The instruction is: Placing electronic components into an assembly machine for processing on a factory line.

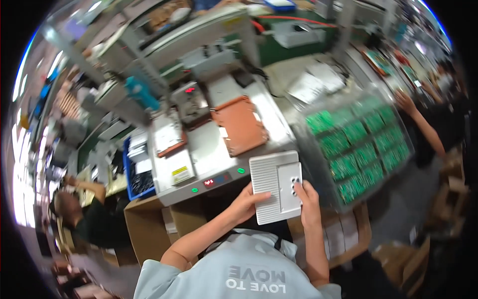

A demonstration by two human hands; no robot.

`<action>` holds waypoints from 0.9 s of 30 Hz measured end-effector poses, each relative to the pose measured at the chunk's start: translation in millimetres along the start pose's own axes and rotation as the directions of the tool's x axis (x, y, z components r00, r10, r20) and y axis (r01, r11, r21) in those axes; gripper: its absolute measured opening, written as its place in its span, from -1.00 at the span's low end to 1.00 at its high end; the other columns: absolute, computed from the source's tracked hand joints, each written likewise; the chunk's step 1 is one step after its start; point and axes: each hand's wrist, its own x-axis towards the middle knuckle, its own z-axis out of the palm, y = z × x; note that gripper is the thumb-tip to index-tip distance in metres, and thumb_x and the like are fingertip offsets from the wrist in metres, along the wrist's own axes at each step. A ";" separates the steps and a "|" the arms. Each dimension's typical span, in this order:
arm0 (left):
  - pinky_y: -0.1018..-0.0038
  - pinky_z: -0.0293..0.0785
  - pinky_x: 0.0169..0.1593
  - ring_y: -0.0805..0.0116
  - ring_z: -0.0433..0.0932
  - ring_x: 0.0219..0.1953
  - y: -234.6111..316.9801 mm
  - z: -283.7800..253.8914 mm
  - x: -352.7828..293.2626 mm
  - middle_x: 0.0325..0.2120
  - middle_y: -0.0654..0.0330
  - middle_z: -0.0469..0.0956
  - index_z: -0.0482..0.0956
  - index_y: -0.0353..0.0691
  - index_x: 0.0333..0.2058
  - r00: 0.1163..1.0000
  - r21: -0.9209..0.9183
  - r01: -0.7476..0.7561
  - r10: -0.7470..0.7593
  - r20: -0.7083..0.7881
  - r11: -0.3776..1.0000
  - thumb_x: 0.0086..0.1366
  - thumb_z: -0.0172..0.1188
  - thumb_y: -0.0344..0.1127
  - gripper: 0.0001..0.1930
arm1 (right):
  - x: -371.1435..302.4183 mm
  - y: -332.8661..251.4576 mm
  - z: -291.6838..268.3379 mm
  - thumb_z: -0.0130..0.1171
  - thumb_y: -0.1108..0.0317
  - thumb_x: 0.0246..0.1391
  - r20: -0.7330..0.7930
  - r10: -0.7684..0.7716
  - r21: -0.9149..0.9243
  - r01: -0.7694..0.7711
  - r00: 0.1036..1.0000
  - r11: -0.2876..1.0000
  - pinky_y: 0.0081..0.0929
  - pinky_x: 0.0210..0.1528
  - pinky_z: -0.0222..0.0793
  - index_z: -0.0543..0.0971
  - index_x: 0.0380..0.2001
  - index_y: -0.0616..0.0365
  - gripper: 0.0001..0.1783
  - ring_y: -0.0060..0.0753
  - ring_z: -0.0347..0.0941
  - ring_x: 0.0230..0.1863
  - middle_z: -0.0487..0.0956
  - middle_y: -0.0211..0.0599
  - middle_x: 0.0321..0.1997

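Note:
A white plastic housing is held in front of my body, off the near edge of the machine. Its face has fine ribs on the left and a smooth panel with several small dark round spots on the right. My left hand grips its left side, thumb lying across the ribs. My right hand holds the right edge, with a finger or thumb on the panel by the dark spots. The fingers behind the housing are hidden.
Beyond the housing, an orange-brown fixture plate lies on a white machine with lit buttons. Green circuit boards fill a clear tray on the right. A blue bin and cardboard boxes stand left. Other people work on both sides.

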 end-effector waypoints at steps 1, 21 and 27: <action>0.35 0.32 0.13 0.36 0.41 0.02 5.8 -6.7 -9.0 -0.03 0.17 0.43 0.27 -0.27 0.08 0.999 -0.029 -0.011 0.010 -0.042 1.000 0.13 0.27 -0.39 -0.46 | 7.6 11.4 6.5 0.12 0.35 0.14 0.024 0.058 0.018 -0.059 0.998 0.998 -0.70 -0.22 0.24 0.51 -0.21 0.26 -0.78 -0.71 0.35 -0.30 0.50 -0.49 -0.33; 0.22 0.34 0.14 0.16 0.37 0.08 34.8 -105.8 -99.5 0.01 0.05 0.38 0.26 -0.25 0.12 0.944 -0.064 -0.308 0.298 -0.140 0.949 0.12 0.06 -0.36 -0.46 | 24.0 93.7 137.4 0.06 0.27 0.12 0.307 0.095 0.030 -0.110 0.947 0.994 -0.64 -0.17 0.27 0.42 -0.05 0.19 -0.65 -0.65 0.34 -0.21 0.46 -0.43 -0.28; 0.28 0.30 0.16 0.17 0.39 0.06 34.1 -113.3 -37.2 0.06 0.05 0.35 0.18 -0.24 0.19 0.973 0.175 0.174 -0.197 0.124 0.969 0.11 0.09 -0.33 -0.38 | -41.0 80.0 92.2 -0.05 0.22 0.14 -0.046 0.028 0.204 -0.019 0.999 0.979 -0.65 -0.17 0.26 0.37 -0.06 0.14 -0.66 -0.69 0.31 -0.21 0.41 -0.45 -0.26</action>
